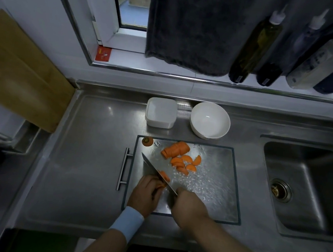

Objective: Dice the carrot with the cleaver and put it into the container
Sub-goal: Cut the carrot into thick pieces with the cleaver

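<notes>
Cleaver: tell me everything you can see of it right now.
The broad grey steel cleaver stands edge-down, diagonal across the near left of the wet metal cutting board, tip pointing away and left. Its handle is hidden inside the right hand, which grips it. The blade meets an orange carrot piece that the left hand holds against its flat.

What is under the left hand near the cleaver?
An orange carrot piece, right beside the steel cleaver. The left hand covers most of it, so its length is hidden.
</notes>
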Available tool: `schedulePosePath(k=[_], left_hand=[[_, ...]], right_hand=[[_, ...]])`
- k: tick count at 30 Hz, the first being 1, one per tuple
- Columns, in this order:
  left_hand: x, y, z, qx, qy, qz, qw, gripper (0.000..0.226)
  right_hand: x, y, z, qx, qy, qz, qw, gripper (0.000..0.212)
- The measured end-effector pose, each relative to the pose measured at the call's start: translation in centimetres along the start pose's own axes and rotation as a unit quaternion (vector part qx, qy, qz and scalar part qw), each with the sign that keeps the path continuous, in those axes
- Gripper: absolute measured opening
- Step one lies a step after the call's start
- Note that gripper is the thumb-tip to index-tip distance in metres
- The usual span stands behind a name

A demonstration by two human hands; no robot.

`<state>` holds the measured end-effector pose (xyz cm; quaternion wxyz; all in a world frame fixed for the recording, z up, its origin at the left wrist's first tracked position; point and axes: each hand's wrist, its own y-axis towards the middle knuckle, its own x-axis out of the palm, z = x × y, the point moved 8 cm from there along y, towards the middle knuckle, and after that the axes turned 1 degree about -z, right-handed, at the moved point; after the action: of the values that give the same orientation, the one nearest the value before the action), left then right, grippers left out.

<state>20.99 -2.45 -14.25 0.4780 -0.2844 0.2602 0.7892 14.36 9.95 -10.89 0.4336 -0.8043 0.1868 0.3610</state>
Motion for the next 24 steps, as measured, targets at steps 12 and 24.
schedulePosePath(k=[12,24], left_hand=[[-0.3,-0.5,0.4,0.013,0.009,-0.004,1.000,0.017],[-0.3,-0.5,0.2,0.001,0.001,-0.003,1.000,0.017]], right_hand=[[-0.2,0.1,-0.8,-0.027,0.013,0.024,0.999,0.012],[-1.8,-4.2,-0.2,-0.032,0.004,0.037,0.999,0.020]])
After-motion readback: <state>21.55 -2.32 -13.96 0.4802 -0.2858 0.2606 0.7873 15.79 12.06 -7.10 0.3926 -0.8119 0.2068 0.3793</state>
